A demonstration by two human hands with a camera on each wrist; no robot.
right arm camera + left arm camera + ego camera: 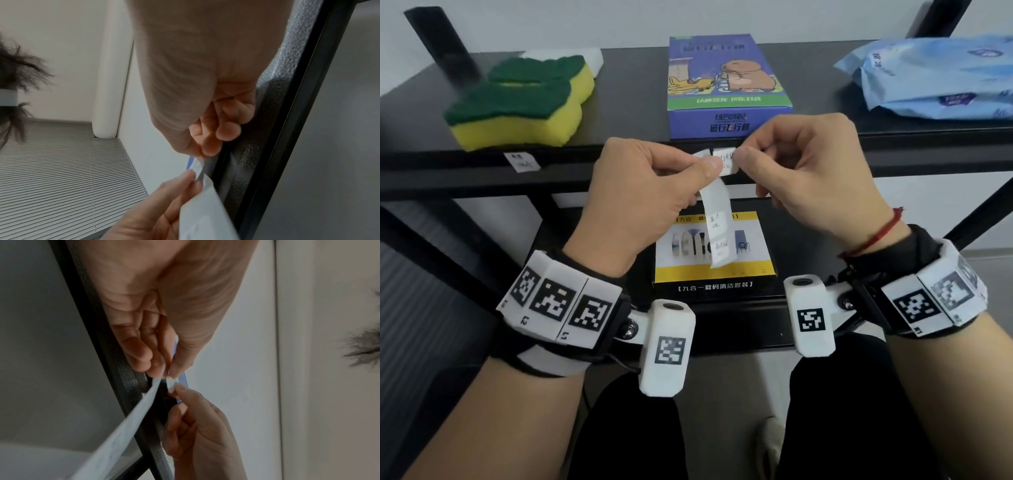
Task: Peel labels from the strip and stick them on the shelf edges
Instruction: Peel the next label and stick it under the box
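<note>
A white label strip [717,226] hangs down in front of the black shelf edge [465,168], with handwritten labels on it. My left hand [705,169] pinches the strip's top between thumb and forefinger. My right hand [738,156] pinches the top label [726,161], which is partly lifted off the backing. Both hands meet just below the purple box. The left wrist view shows the strip [131,418] running from my left hand [166,371] and the label's end [171,383] nipped by the other hand. In the right wrist view my right hand [200,156] holds the label [197,164].
On the upper shelf lie green-and-yellow sponges [517,102], a purple game box [726,85] and a blue packet [935,75]. A white label [521,161] is stuck on the shelf edge under the sponges. A black-and-yellow box [714,274] lies on the lower shelf.
</note>
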